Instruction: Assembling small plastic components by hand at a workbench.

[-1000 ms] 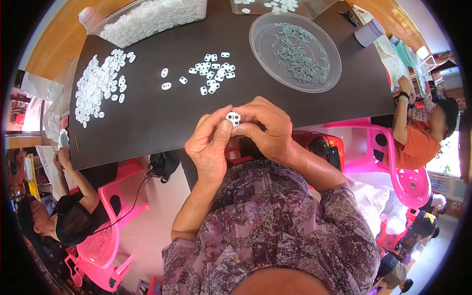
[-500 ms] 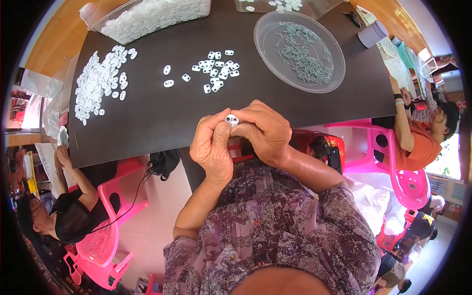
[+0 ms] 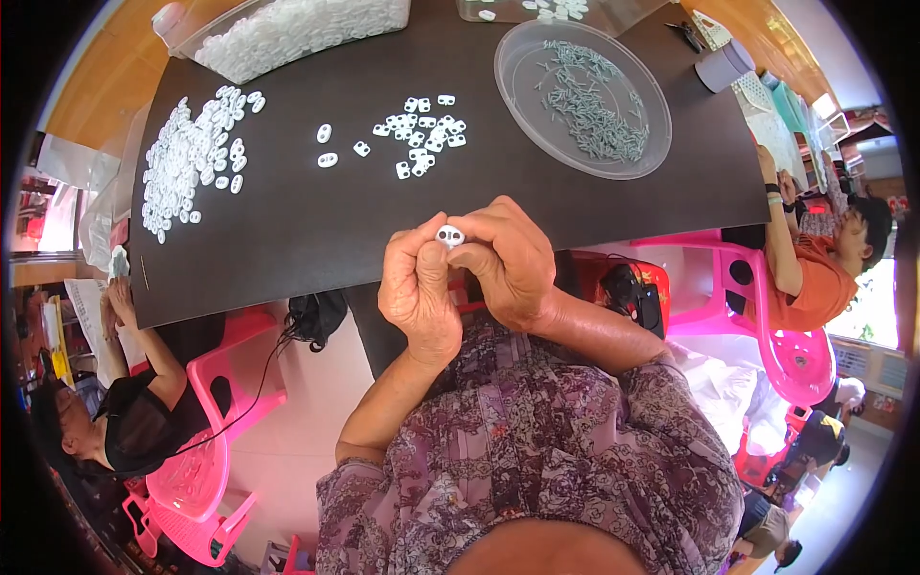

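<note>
Just over the table's near edge, my left hand [image 3: 419,287] and my right hand [image 3: 513,268] meet, pinching a small white two-hole cord lock [image 3: 449,236] between thumbs and fingertips. Its two dark holes face up toward me; the fingers cover its sides. Beyond my hands lies a loose group of white two-hole pieces [image 3: 428,123]. Left of that group, two white oval two-hole pieces [image 3: 328,160] lie apart. A large heap of similar white oval pieces [image 3: 187,158] spreads at the table's left side. At the right, a round clear tray [image 3: 522,120] holds many thin grey-green pieces, perhaps small springs.
A clear bin [image 3: 206,59] full of white pieces stands at the far left; another clear container [image 3: 623,21] stands at the far middle. A grey cylinder [image 3: 725,69] and dark snips [image 3: 685,36] lie far right. People sit on pink chairs [image 3: 206,470] at both sides.
Both hands keep their pinch on the cord lock, with only a slight shift of fingers and wrists. The piece looks turned a little. Things on the table have stayed put.
</note>
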Available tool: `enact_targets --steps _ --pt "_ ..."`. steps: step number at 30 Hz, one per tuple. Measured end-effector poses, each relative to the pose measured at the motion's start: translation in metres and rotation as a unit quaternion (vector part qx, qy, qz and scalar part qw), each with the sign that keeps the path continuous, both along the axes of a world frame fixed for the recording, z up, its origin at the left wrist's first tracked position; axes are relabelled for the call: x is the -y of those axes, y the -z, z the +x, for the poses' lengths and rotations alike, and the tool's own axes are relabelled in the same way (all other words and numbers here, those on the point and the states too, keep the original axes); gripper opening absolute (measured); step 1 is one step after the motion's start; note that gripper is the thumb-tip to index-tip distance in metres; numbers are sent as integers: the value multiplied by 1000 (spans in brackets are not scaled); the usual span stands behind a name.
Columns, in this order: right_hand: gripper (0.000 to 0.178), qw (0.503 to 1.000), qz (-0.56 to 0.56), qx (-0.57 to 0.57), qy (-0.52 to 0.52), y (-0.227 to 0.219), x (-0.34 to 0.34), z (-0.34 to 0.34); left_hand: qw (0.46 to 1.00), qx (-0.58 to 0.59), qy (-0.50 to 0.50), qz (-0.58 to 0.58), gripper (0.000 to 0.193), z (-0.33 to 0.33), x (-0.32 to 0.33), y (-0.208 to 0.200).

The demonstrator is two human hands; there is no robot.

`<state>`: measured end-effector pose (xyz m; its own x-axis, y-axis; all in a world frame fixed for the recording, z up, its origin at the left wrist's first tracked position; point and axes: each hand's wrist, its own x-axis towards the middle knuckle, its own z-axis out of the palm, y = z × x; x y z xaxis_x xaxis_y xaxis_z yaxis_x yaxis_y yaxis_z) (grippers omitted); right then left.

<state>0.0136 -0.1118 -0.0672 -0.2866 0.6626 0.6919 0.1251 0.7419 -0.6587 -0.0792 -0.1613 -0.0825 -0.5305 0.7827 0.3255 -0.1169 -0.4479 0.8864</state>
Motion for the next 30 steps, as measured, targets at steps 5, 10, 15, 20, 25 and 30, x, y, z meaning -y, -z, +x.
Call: enact_targets --steps 5,10,15,20,25,30 --pt "23 998 68 1 -4 3 -1 0 1000 -12 -4 13 22 0 1 2" --pt "25 997 74 8 -7 3 0 -2 1000 -22 -15 4 22 -1 1 0" --pt "24 995 96 1 7 6 0 -7 999 -21 -37 20 21 1 0 2" --pt "21 993 115 1 4 5 -1 -8 999 -9 -35 26 20 4 1 0" --pt "24 992 123 5 12 9 -3 -10 996 -62 -58 3 23 4 0 4" --pt "29 990 135 4 25 12 -5 -10 997 -36 -64 -15 19 5 -2 5"
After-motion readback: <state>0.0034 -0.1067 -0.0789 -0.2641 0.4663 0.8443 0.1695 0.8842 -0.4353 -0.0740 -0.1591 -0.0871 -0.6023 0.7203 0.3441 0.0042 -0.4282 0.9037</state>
